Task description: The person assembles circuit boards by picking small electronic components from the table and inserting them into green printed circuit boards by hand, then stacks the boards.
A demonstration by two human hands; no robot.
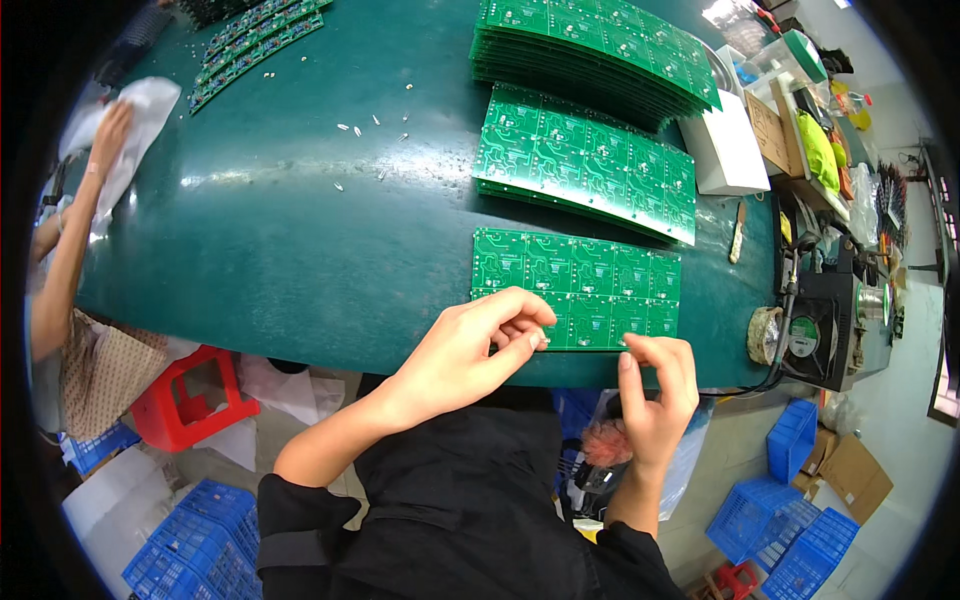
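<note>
A green circuit board panel (575, 265) lies flat near the table's front edge, its surface divided into several repeated sections. Over its near left part is my left hand (465, 345), fingers curled and thumb tip close to the forefinger. A tiny pale speck shows at those fingertips, too small to name. My right hand (660, 390) is at the panel's near right edge, thumb and forefinger tips brought close together. Whatever they may pinch cannot be made out. Just beyond lies a low stack of similar panels (585, 165), and behind it rises a taller stack (600, 50).
Small loose parts (375, 122) are scattered on the green table (300, 250). At the left, a co-worker's arm (75, 230) rests by a white sheet (150, 110). Populated boards (255, 45) lie far left. A white box (725, 150) and solder spool (872, 302) are at right.
</note>
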